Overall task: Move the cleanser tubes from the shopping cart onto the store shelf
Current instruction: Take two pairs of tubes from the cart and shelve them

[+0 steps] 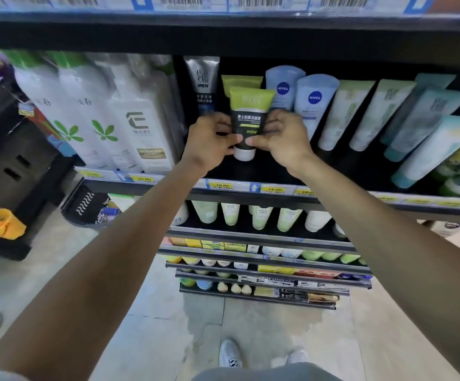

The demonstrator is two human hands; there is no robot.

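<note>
A green-and-black cleanser tube [248, 116] with a white cap stands cap-down on the black store shelf [250, 171]. My left hand [211, 140] pinches its lower left side and my right hand [281, 138] pinches its lower right side. A second green tube [237, 82] of the same kind stands just behind it. A grey-and-black men's tube [202, 83] stands to the left. The shopping cart is out of view.
White lotion bottles [129, 119] fill the shelf's left part. Blue Nivea tubes [311, 97] and pale green and teal tubes [374, 111] lean to the right. Lower shelves [259, 237] hold more tubes. A black basket [85, 207] sits on the floor at left.
</note>
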